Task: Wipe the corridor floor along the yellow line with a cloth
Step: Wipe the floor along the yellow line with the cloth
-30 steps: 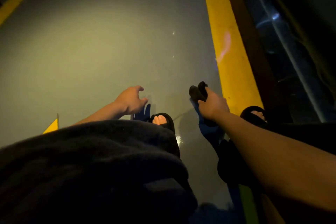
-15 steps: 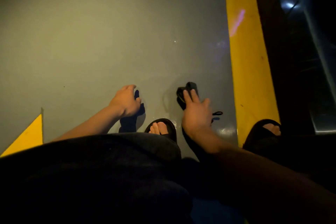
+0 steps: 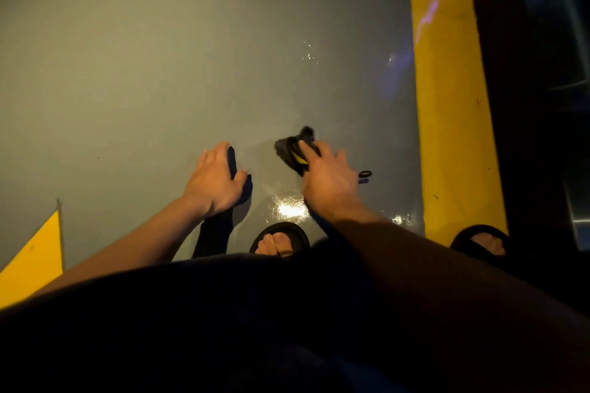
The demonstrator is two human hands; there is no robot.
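since the earlier frame both hands slid forward; wet sheen now trails them, so wiping is advancing. left hand point(image 3: 214, 182) spread flat on the glossy grey floor point(image 3: 143, 73). right hand point(image 3: 327, 179) grip pinches dark crumpled cloth point(image 3: 292, 147), near the smooth painted yellow line point(image 3: 447, 89).

Your forearms point(image 3: 399, 252) were bare, with no sleeves in view. You wore dark clothing point(image 3: 223, 313) across your lap. Black open-toed sandals point(image 3: 281, 241) covered both feet.
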